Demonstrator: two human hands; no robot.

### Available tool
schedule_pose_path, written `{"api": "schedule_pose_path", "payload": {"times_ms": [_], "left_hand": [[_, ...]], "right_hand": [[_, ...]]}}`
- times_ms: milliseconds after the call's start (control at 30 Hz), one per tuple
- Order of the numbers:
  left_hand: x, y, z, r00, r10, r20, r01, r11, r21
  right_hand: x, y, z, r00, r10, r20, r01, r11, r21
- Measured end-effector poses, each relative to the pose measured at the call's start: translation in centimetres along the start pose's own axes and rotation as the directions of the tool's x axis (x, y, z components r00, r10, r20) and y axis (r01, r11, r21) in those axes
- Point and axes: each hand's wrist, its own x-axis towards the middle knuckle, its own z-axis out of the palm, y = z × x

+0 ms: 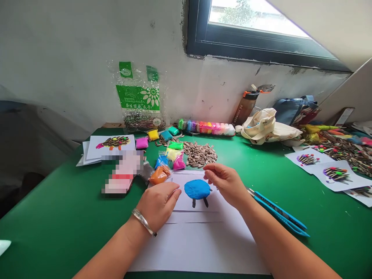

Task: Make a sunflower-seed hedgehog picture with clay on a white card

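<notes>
A flat blue clay oval point(197, 189) lies on a small sheet of white paper point(188, 217). Two short dark clay legs reach down from its lower edge, and a small dark piece sticks out at its right. My left hand point(159, 203), with a silver bracelet at the wrist, is just left of the oval, its fingers curled together; anything between them is hidden. Over the paper's upper right, my right hand point(226, 182) is closed in a pinch close to the oval's right edge. What its fingertips hold, if anything, I cannot make out.
Sunflower seeds point(201, 154) lie in a pile behind the paper, beside colored clay packets point(176, 155). Blue scissors and a cutter point(279, 213) lie right of my forearm. Finished seed pictures point(112, 144) lie left, more at right. A seed bag point(139, 99) and a bottle point(246, 104) stand behind.
</notes>
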Motion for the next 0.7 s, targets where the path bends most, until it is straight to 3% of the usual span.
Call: {"api": "schedule_pose_path", "payload": {"times_ms": [300,567,700], "left_hand": [[0.2,0.1,-0.1,1.0,-0.017,-0.014,0.017,1.0,-0.013],[0.2,0.1,-0.2,0.998,-0.056,0.013,0.056,0.998,-0.034],[0.2,0.0,-0.2,0.997,-0.073,0.027,0.074,0.997,-0.025]], "right_hand": [[-0.2,-0.6,-0.1,0.999,-0.029,-0.033,0.023,0.986,-0.164],[0.0,0.4,0.4,1.0,-0.023,-0.014,0.023,1.0,-0.015],[-0.2,0.0,0.5,0.999,-0.02,0.038,0.025,0.993,-0.114]]}}
